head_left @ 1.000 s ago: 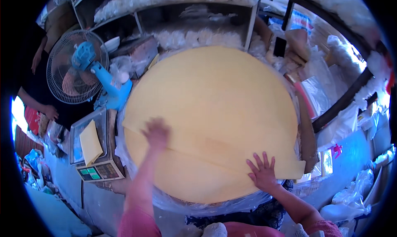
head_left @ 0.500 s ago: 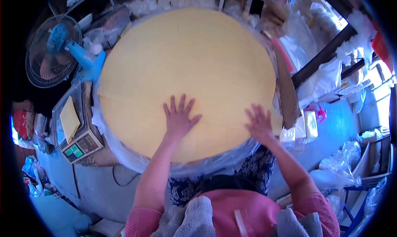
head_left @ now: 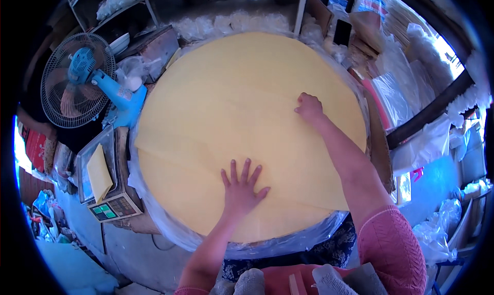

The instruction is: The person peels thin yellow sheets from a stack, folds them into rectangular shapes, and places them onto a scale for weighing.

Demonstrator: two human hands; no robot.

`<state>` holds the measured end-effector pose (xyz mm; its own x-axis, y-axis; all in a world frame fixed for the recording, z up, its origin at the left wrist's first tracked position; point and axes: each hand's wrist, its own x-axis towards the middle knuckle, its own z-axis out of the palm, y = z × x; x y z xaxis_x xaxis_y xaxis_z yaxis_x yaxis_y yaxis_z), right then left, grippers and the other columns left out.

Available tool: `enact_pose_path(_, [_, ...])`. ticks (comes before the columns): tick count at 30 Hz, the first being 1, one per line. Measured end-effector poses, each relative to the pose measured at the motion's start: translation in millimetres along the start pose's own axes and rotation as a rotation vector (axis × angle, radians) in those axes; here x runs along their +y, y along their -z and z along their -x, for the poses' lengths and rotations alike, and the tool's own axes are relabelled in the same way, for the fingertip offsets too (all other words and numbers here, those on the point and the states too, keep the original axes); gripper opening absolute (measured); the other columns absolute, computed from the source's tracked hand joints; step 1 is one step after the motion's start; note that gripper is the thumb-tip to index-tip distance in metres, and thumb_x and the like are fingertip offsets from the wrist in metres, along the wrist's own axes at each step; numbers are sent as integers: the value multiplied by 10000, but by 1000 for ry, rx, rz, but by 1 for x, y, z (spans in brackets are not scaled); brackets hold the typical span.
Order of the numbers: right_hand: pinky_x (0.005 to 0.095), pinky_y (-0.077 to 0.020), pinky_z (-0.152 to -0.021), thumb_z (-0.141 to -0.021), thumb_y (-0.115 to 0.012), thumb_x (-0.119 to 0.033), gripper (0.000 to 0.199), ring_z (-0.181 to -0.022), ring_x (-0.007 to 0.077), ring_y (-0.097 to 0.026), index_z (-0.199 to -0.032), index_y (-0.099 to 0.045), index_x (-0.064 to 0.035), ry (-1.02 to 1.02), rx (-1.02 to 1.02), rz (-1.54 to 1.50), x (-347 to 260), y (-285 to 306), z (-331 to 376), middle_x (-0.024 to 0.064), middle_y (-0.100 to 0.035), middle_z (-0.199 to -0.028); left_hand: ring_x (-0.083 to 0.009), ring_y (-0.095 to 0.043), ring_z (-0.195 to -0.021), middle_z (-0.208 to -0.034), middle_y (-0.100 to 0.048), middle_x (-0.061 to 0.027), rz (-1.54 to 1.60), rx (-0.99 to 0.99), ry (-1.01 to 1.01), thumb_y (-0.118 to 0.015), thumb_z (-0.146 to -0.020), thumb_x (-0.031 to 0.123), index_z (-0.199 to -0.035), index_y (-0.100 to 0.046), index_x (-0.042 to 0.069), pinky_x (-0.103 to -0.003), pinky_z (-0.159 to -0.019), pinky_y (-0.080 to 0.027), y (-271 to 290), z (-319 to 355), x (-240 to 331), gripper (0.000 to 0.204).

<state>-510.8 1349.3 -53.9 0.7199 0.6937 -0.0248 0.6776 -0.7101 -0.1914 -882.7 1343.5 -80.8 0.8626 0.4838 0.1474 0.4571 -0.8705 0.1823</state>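
Left hand [head_left: 243, 190] spread flat, right hand [head_left: 310, 108] curled, both at a big yellow sheet [head_left: 216, 115]

The left hand lies palm down on the near part of the sheet, just right of its middle, with all its fingers stretched wide apart and the thumb pointing off to the right. It grips nothing.

The right hand is farther out, over the right half of the sheet, its fingers bent in toward the palm and the thumb toward the left. Whether its fingertips meet, or pinch a bit of the sheet, I cannot tell.

The sheet spreads in a broad round in front of the person, with clear plastic [head_left: 288, 250] bunched along its near edge. Left of it stands a scale [head_left: 116, 208] with a folded yellow piece [head_left: 99, 175] on its tray, and beyond that a blue fan [head_left: 81, 66].
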Motion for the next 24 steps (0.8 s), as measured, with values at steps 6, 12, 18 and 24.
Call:
enact_pose_path(6, [374, -518, -791, -759, -744, -182, 254, -880, 278, -641, -966, -658, -62, 312, 86, -192, 17, 27, 15, 112, -653, -946, -464, -165, -1429, -1561, -274, -94, 19, 77, -27, -574, -857, 587, -1431, -459, 228, -718, -1075, -144, -9, 1, 0, 686])
enact_pose_path(12, [402, -514, -794, -831, -645, -55, 320, -921, 329, -624, -1135, -546, -47, 681, 255, -205, -18, 34, 156, 147, -636, -969, -459, -194, -1413, -1538, -303, -92, 21, 192, -29, -597, -845, 573, -1405, -487, 230, -726, -1056, -176, -22, 7, -8, 666])
enact_pose_path(18, [464, -389, -1059, -860, -582, -82, 252, -1222, 335, -520, -1096, -510, -31, 703, 201, -167, -5, -32, 204, 154, -569, -1259, -459, -200, -1411, -1512, -325, -99, 14, 189, -38, -601, -842, 576, -1396, -498, 217, -731, -1066, -154, -18, 7, -5, 668])
enact_pose_path(24, [485, -367, -1081, -878, -561, -72, 206, -1255, 342, -503, -1070, -509, -23, 684, 298, -205, -6, -54, 205, 172, -552, -1304, -428, -262, -1397, -1459, -392, -125, 30, 145, -20, -626, -855, 481, -1339, -546, 150, -672, -1089, -206, -6, 4, -1, 593])
